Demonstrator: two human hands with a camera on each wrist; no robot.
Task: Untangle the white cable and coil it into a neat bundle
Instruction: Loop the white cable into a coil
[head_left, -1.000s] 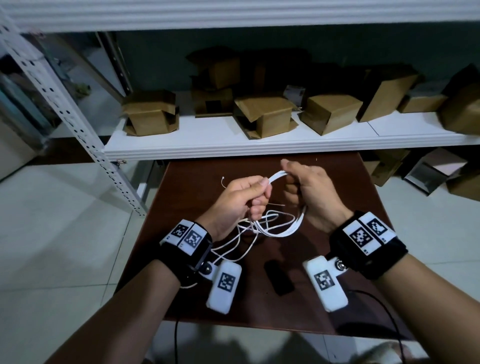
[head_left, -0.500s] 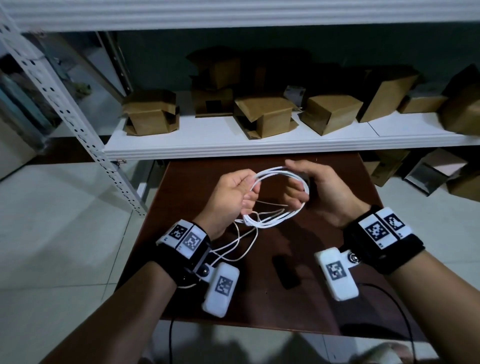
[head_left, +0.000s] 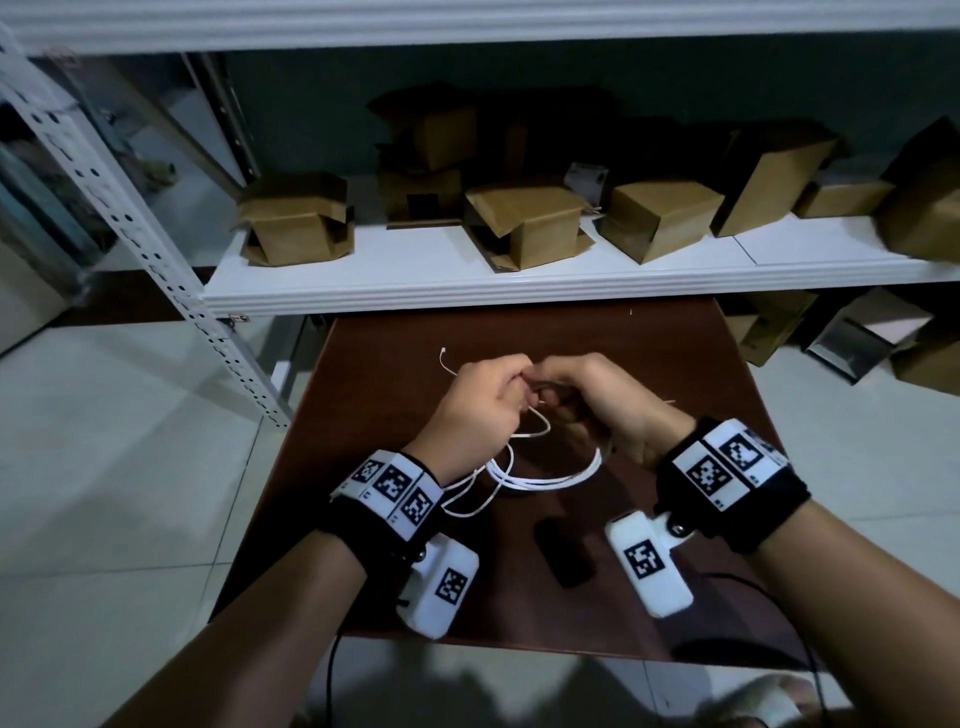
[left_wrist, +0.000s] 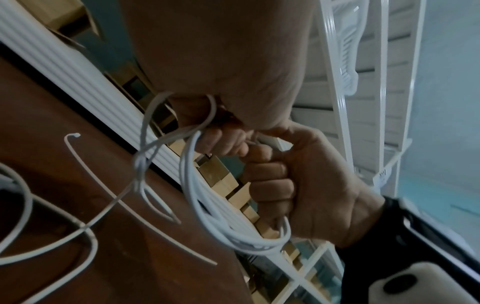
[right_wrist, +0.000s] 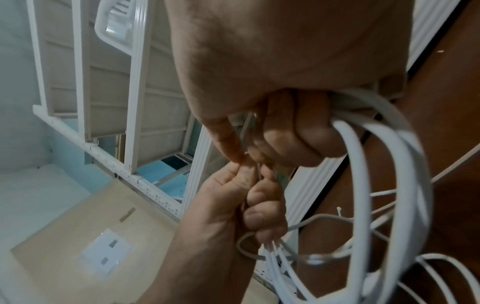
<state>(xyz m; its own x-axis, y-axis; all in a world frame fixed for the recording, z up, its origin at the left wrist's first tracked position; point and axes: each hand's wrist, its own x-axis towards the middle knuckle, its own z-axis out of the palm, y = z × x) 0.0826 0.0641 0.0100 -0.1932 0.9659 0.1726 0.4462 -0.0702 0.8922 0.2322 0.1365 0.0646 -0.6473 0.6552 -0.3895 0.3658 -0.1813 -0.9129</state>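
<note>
Cable: the white cable (head_left: 545, 480) hangs in several loops between both fists, above the brown table (head_left: 675, 374).
Left hand (head_left: 475, 410): fingers curled round the loops.
Right hand (head_left: 605, 402): fingers curled round the same coil.
Loose end (head_left: 443, 351): sticks out at ten o'clock from the left fist, nearer that hand.
Room: bare tabletop toward six o'clock.

In the head view, the curled fingers of the left hand (head_left: 470, 410) and the right hand (head_left: 613, 402) hide where each grips the thin white cable (head_left: 545, 480), and its upper loops disappear between them. In the left wrist view the cable's strands cross in a blur, so knot or mere overlap cannot be told. The small black oblong object (head_left: 563, 553) on the dark brown wooden table (head_left: 675, 364) is too dim to identify.
</note>
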